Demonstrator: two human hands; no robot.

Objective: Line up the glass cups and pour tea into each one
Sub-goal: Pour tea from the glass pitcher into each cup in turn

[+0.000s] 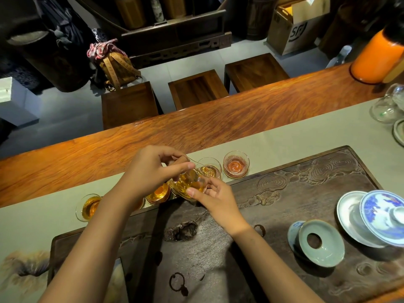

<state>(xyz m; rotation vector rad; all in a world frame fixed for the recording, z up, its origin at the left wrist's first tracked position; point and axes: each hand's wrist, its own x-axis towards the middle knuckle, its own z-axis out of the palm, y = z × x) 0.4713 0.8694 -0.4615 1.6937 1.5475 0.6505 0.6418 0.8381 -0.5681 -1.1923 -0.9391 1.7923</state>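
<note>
A row of small glass cups stands on the green-grey runner (306, 132). The far-left cup (88, 207) and another cup (158, 193) hold amber tea. My left hand (150, 169) grips a glass pitcher (188, 183) of amber tea, tilted with its spout over a cup (209, 168) that has a little tea in it. My right hand (213, 199) steadies the pitcher's lower side with its fingertips. The rightmost cup (236, 164) holds only a trace of liquid. My left forearm hides part of the row.
A dark carved tea tray (317, 171) lies in front of the cups. On its right stand a celadon strainer funnel (320, 243) and a blue-and-white gaiwan on a saucer (380, 217). An orange flask (376, 55) and glassware (389, 103) stand far right. Wooden stools (196, 88) sit behind the table.
</note>
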